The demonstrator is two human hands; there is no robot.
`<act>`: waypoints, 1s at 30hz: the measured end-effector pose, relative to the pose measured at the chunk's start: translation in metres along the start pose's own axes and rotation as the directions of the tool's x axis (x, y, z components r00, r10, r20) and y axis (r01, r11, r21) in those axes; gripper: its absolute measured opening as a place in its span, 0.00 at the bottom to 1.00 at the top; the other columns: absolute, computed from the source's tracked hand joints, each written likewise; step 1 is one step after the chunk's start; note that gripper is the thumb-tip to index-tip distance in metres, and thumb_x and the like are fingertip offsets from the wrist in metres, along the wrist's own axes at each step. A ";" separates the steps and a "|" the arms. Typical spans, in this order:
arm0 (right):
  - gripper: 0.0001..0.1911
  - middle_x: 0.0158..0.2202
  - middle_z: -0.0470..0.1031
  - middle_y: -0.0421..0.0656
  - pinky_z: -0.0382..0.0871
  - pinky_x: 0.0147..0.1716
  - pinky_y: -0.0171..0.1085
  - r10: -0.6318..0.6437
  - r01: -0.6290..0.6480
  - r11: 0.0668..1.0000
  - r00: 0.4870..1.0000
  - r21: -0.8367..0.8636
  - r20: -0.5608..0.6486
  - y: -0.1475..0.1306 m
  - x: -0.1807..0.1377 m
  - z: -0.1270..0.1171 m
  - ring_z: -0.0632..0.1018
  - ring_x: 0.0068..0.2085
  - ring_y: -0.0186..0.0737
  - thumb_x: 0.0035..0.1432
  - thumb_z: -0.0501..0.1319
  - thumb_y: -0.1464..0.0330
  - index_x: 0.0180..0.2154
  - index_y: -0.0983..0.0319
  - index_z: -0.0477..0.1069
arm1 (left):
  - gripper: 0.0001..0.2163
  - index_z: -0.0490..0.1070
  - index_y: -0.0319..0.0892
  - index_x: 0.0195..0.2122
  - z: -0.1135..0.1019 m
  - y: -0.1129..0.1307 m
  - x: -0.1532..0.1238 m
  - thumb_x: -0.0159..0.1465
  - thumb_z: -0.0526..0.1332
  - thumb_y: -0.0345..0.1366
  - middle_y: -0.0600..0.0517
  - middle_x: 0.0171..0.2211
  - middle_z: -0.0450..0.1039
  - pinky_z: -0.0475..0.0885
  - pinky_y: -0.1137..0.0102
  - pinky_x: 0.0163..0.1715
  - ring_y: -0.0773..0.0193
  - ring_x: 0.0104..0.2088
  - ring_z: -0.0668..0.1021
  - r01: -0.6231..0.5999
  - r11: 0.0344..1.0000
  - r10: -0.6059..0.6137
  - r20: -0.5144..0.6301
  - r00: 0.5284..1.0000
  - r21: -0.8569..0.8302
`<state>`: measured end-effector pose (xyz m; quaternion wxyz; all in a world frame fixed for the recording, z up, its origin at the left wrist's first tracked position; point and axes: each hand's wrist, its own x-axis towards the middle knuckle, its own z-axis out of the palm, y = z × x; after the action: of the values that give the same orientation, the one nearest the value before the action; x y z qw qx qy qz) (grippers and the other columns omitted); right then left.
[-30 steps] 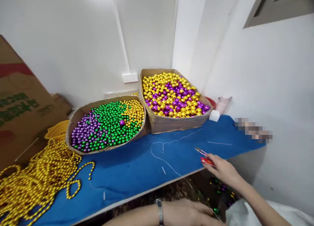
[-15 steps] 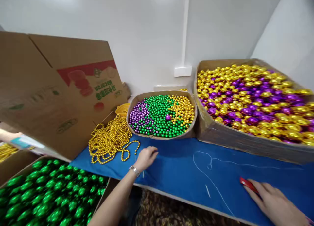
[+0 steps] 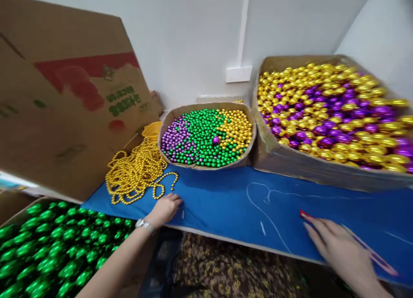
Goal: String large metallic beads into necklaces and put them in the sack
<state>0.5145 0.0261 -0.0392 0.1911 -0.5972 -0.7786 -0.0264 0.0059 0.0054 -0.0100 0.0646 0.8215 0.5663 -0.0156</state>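
My left hand (image 3: 165, 208), with a watch on its wrist, rests on the blue cloth (image 3: 222, 199) just below the loose end of a gold bead strand (image 3: 158, 189). Its fingers are bent and close together; whatever they pinch is hidden. On the right, my right hand (image 3: 338, 246) closes over a slim red tool (image 3: 306, 215), of which only the front end shows past the fingers. Beside that hand lies a slender pink thing (image 3: 377, 259), partly covered by it. A pale thread (image 3: 258, 206) curls over the cloth between the hands, near a small white scrap (image 3: 263, 228).
Behind my left hand is a heap of gold bead strands (image 3: 135, 173) with a yellow basket (image 3: 151, 130). A carton (image 3: 206, 166) holds purple, green and gold beads. A larger box (image 3: 297, 173) holds gold and purple ones. Green beads (image 3: 61, 242) fill a box at lower left.
My left hand has shifted left, closer to the end of the bead strand. More of the red tool is covered by my right hand. The whole view has tilted down and moved slightly right.
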 end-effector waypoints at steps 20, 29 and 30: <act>0.08 0.39 0.73 0.44 0.72 0.34 0.38 0.022 -0.025 0.999 0.996 0.036 0.083 -0.039 0.098 0.044 0.76 0.34 0.34 0.62 0.55 0.69 0.40 0.64 0.70 | 0.06 0.71 0.43 0.38 -0.044 0.061 0.042 0.63 0.57 0.36 0.50 0.36 0.76 0.71 0.71 0.39 0.63 0.37 0.77 -0.222 0.815 -0.122 -0.534 0.837 -0.535; 0.10 0.42 0.74 0.44 0.71 0.43 0.35 -0.465 0.499 0.779 0.866 0.380 -0.185 -0.127 0.082 -0.017 0.75 0.43 0.36 0.61 0.53 0.72 0.42 0.57 0.71 | 0.12 0.66 0.38 0.28 -0.082 0.144 0.138 0.59 0.61 0.43 0.41 0.48 0.70 0.69 0.71 0.28 0.70 0.24 0.73 -0.138 -0.010 0.266 -0.136 0.954 -0.990; 0.09 0.41 0.74 0.43 0.71 0.43 0.35 -0.472 0.518 0.753 0.855 0.406 -0.214 -0.133 0.081 -0.021 0.75 0.42 0.35 0.61 0.54 0.72 0.41 0.58 0.71 | 0.13 0.65 0.38 0.28 -0.080 0.145 0.146 0.58 0.62 0.43 0.41 0.46 0.71 0.67 0.72 0.25 0.72 0.22 0.72 -0.084 -0.062 0.344 -0.101 0.933 -0.994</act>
<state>0.3779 0.0574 0.0320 0.3478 -0.3067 -0.8828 0.0752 0.1901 0.1004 0.0673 0.6825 0.5995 0.2597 0.3275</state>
